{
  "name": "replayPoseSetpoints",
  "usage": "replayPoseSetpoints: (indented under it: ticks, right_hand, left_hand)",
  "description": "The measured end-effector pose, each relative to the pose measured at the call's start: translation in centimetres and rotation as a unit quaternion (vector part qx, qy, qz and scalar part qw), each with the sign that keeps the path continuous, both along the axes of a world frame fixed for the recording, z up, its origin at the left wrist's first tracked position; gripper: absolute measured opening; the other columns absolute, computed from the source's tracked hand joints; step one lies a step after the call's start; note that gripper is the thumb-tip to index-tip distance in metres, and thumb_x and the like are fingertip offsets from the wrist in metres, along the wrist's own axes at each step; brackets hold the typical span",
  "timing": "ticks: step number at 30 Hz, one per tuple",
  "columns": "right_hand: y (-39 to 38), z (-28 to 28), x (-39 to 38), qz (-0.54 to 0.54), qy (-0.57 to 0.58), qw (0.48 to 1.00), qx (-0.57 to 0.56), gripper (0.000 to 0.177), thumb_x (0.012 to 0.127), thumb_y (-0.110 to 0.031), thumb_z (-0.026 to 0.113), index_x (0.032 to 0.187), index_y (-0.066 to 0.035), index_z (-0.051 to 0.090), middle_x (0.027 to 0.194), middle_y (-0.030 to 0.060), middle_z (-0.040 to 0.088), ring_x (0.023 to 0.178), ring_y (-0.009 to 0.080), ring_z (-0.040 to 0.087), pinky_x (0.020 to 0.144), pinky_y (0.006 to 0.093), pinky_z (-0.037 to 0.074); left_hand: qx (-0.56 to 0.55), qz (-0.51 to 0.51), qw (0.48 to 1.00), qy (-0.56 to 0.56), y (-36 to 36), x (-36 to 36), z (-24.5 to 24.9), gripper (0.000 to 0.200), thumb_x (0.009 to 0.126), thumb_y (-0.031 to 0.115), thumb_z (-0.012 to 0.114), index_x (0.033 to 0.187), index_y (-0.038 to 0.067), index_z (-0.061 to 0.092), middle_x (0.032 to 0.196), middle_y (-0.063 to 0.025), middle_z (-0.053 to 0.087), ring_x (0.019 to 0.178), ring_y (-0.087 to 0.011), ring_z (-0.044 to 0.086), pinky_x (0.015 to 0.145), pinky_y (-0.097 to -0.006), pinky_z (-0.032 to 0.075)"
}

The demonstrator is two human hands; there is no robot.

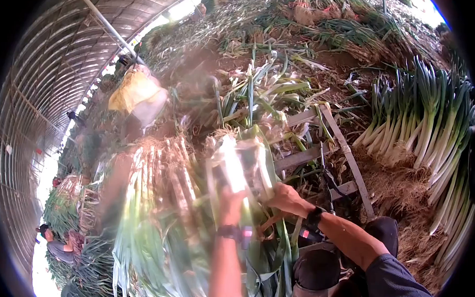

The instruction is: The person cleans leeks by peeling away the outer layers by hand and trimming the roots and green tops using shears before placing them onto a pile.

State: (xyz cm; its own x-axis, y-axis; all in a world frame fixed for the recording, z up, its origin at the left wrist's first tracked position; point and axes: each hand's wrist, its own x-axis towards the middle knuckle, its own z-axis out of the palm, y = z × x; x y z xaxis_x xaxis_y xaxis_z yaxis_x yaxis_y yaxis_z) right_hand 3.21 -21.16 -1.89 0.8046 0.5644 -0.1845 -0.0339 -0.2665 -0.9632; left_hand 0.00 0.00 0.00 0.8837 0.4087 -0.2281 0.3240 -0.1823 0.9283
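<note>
Just left of the slatted frame (347, 157), the right hand (287, 199) has its fingers closed round a pale leek (263, 169), probably to steady it, and farther left of that frame the left hand (232, 202) blurs over bright stalks (231, 157), grip impossible to tell.

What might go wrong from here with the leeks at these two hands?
The leaves under the leeks being handled lie against those of the row beside them, so a quick pull could tangle or tear some.

The left hand is blurred and its grip unclear; if it is loose, a stalk might slip out.

The slatted frame stands just beyond the right hand, so a wide swing that way could knock knuckles or bruise stalks.
</note>
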Motion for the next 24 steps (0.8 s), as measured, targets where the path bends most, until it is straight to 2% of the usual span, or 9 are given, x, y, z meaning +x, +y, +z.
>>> replayPoseSetpoints:
  ticks: [6, 10, 13, 15, 16, 18, 21, 23, 24]
  right_hand:
    - [-1.2, 1.8, -0.6, -0.025, 0.227, 0.957, 0.180, 0.025, 0.087, -0.023, 0.072, 0.100, -0.003, 0.066, 0.079, 0.0003, 0.057, 0.067, 0.0114, 0.057, 0.057, 0.0291, 0.047]
    - [-1.4, 0.8, -0.6, 0.014, 0.130, 0.971, 0.201, 0.022, 0.088, -0.024, 0.072, 0.097, -0.004, 0.067, 0.078, 0.0007, 0.057, 0.066, 0.0116, 0.056, 0.059, 0.0302, 0.048]
    - [-2.1, -0.1, -0.2, -0.063, 0.236, 0.929, 0.277, 0.024, 0.089, -0.024, 0.072, 0.101, -0.003, 0.068, 0.078, 0.0033, 0.061, 0.066, 0.0139, 0.060, 0.058, 0.0295, 0.052]
    - [-4.1, -0.1, 0.9, -0.024, -0.330, 0.934, 0.133, 0.022, 0.089, -0.022, 0.071, 0.100, -0.003, 0.067, 0.074, 0.0036, 0.061, 0.061, 0.0143, 0.059, 0.053, 0.0295, 0.053]
    - [-4.5, 1.1, 0.9, -0.046, -0.145, 0.974, 0.169, 0.023, 0.090, -0.021, 0.070, 0.100, -0.001, 0.067, 0.072, 0.0042, 0.061, 0.059, 0.0150, 0.060, 0.054, 0.0296, 0.054]
    - [-5.4, 3.6, 0.9, -0.214, 0.249, 0.895, 0.302, 0.026, 0.092, -0.020, 0.069, 0.099, 0.005, 0.066, 0.070, 0.0054, 0.061, 0.056, 0.0166, 0.062, 0.056, 0.0299, 0.058]
    - [-5.9, 3.2, 0.9, -0.126, 0.232, 0.915, 0.303, 0.030, 0.094, -0.021, 0.067, 0.105, 0.007, 0.065, 0.086, 0.0119, 0.070, 0.072, 0.0191, 0.071, 0.066, 0.0308, 0.062]
    - [-6.0, 2.9, 0.6, 0.002, -0.302, 0.945, 0.125, 0.043, 0.086, -0.013, 0.074, 0.126, 0.000, 0.062, 0.107, 0.0179, 0.072, 0.091, 0.0252, 0.073, 0.080, 0.0355, 0.062]
    - [-5.6, 3.0, 0.3, 0.005, -0.311, 0.938, 0.152, 0.051, 0.082, -0.011, 0.076, 0.129, -0.002, 0.061, 0.111, 0.0187, 0.071, 0.096, 0.0267, 0.073, 0.084, 0.0369, 0.061]
  left_hand:
    - [0.271, -0.041, 0.957, 0.098, -0.8, 1.0, -2.6, 0.059, 0.065, 0.026, 0.082, 0.110, -0.008, 0.064, 0.103, -0.0242, 0.072, 0.098, -0.0364, 0.070, 0.084, -0.0398, 0.053]
    - [0.185, -0.076, 0.972, 0.123, -1.4, 0.6, -1.8, 0.060, 0.069, 0.023, 0.078, 0.117, -0.008, 0.061, 0.100, -0.0230, 0.072, 0.088, -0.0344, 0.071, 0.079, -0.0388, 0.055]
    - [0.076, -0.047, 0.993, 0.070, 0.0, -0.6, -1.6, 0.054, 0.071, 0.020, 0.076, 0.115, -0.006, 0.062, 0.096, -0.0177, 0.070, 0.084, -0.0286, 0.067, 0.077, -0.0363, 0.054]
    - [-0.001, -0.032, 0.999, 0.022, 0.1, -2.1, 0.7, 0.045, 0.072, 0.013, 0.074, 0.112, -0.002, 0.060, 0.095, -0.0120, 0.066, 0.086, -0.0226, 0.063, 0.079, -0.0333, 0.052]
    - [-0.062, -0.028, 0.998, -0.011, 0.5, -2.6, 0.6, 0.044, 0.072, 0.010, 0.073, 0.113, -0.002, 0.060, 0.096, -0.0104, 0.065, 0.088, -0.0216, 0.063, 0.080, -0.0331, 0.052]
    - [-0.124, -0.035, 0.990, -0.058, 0.8, -3.0, 0.6, 0.041, 0.074, 0.006, 0.072, 0.113, 0.000, 0.061, 0.098, -0.0075, 0.065, 0.089, -0.0193, 0.063, 0.082, -0.0325, 0.051]
    - [-0.140, -0.078, 0.983, -0.090, 0.0, -3.3, 0.6, 0.042, 0.078, 0.007, 0.073, 0.118, 0.002, 0.062, 0.103, -0.0047, 0.067, 0.091, -0.0164, 0.063, 0.084, -0.0307, 0.051]
    - [-0.149, -0.089, 0.981, -0.085, -2.6, -3.5, 1.8, 0.044, 0.081, 0.011, 0.075, 0.122, 0.003, 0.061, 0.106, -0.0034, 0.068, 0.095, -0.0146, 0.063, 0.086, -0.0289, 0.051]
    - [-0.183, -0.123, 0.974, -0.040, -2.9, -3.7, 1.8, 0.045, 0.083, 0.016, 0.076, 0.124, 0.004, 0.060, 0.108, -0.0030, 0.067, 0.098, -0.0138, 0.063, 0.089, -0.0280, 0.051]
